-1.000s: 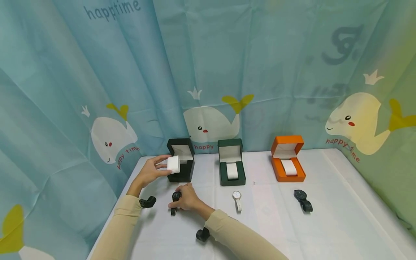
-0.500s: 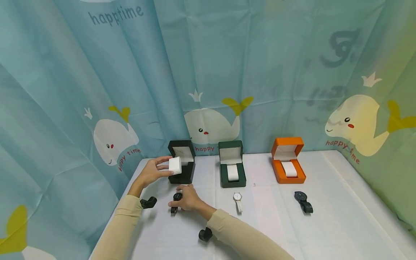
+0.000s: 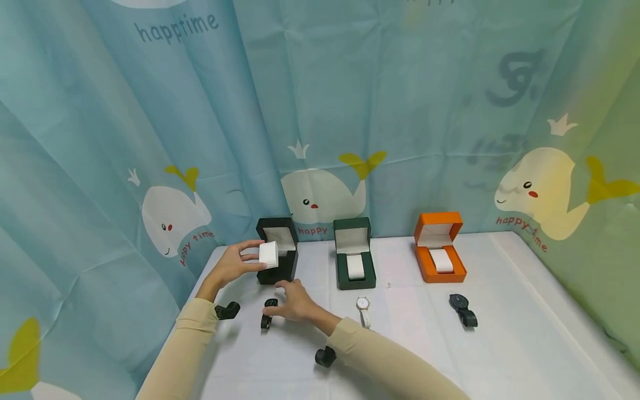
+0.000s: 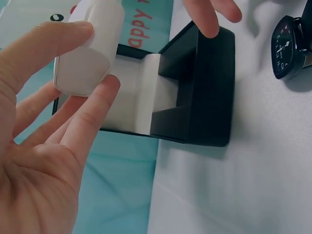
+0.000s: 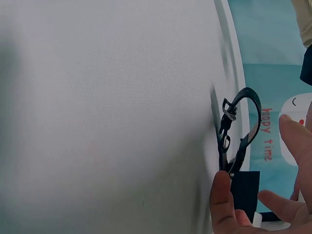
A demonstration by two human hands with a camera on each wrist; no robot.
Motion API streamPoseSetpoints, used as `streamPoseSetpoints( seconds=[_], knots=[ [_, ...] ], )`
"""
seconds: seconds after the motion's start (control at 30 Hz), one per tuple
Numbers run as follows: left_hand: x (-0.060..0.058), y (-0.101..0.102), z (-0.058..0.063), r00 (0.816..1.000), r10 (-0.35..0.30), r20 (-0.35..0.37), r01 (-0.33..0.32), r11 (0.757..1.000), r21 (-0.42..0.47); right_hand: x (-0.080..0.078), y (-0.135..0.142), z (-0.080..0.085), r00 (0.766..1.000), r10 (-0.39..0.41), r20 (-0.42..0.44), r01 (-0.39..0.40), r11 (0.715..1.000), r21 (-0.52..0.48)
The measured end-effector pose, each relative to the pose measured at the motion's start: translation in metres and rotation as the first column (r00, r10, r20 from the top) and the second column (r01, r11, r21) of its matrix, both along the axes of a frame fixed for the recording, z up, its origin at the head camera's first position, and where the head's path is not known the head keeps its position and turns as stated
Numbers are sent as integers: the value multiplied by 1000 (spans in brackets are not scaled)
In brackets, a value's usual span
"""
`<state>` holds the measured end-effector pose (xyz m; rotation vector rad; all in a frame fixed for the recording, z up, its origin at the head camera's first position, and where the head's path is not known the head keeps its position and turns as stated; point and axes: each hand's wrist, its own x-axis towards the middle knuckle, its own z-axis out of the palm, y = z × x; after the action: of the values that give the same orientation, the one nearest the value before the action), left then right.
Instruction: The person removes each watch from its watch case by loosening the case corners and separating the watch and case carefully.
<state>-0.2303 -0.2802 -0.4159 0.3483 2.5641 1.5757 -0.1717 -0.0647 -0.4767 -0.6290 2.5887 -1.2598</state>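
My left hand [image 3: 231, 265] pinches a white watch cushion [image 3: 268, 254] between thumb and fingers, in front of and partly over the open black watch box [image 3: 287, 268]. In the left wrist view the cushion [image 4: 90, 53] is apart from the box [image 4: 209, 92], whose inner hollow shows. My right hand [image 3: 297, 303] has its fingers spread beside a black watch [image 3: 266, 321] on the table. In the head view its thumb overlaps the watch; whether they touch I cannot tell. The right wrist view shows the watch's looped, buckled strap [image 5: 257, 105] beyond my fingers.
An open green watch box [image 3: 370, 272] and an open orange one [image 3: 423, 268] stand to the right, each with a white cushion. A white watch [image 3: 363, 304] and another black watch [image 3: 465, 314] lie before them. A printed curtain [image 3: 420, 111] hangs behind the white table [image 3: 500, 361].
My right hand has loosened from around the black watch and drawn slightly right, its fingers spreading. The left hand keeps holding the white cushion in about the same place.
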Motion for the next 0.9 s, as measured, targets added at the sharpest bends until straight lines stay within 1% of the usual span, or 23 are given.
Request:
streamPoseSetpoints(
  seconds=[0.17, 0.27, 0.37, 0.5, 0.67, 0.8, 0.9],
  knots=[
    [-2, -1, -2, 1000, 5, -12, -6, 999, -37, 1, 3, 2, 1000, 6, -21, -5, 1000, 19],
    [-3, -1, -2, 1000, 15, -8, -15, 999, -44, 1, 6, 3, 999, 7, -33, -6, 999, 32],
    [-5, 0, -2, 1000, 9, -16, -10, 998, -67, 2, 9, 5, 999, 1, -54, 3, 998, 69],
    [-9, 2, -3, 1000, 16, -11, -17, 995, -94, 2, 14, 6, 994, -3, -106, 17, 991, 130],
    [-13, 4, -1, 1000, 13, -7, -13, 992, -125, 2, 21, 7, 984, 10, -179, 21, 984, 175],
    [-15, 5, 0, 1000, 3, -3, -4, 989, -145, 2, 26, 8, 977, 19, -211, 23, 981, 194],
    [-17, 6, -1, 1000, -1, 11, 2, 989, -146, 1, 29, 7, 976, 20, -218, 25, 979, 204]
  ],
)
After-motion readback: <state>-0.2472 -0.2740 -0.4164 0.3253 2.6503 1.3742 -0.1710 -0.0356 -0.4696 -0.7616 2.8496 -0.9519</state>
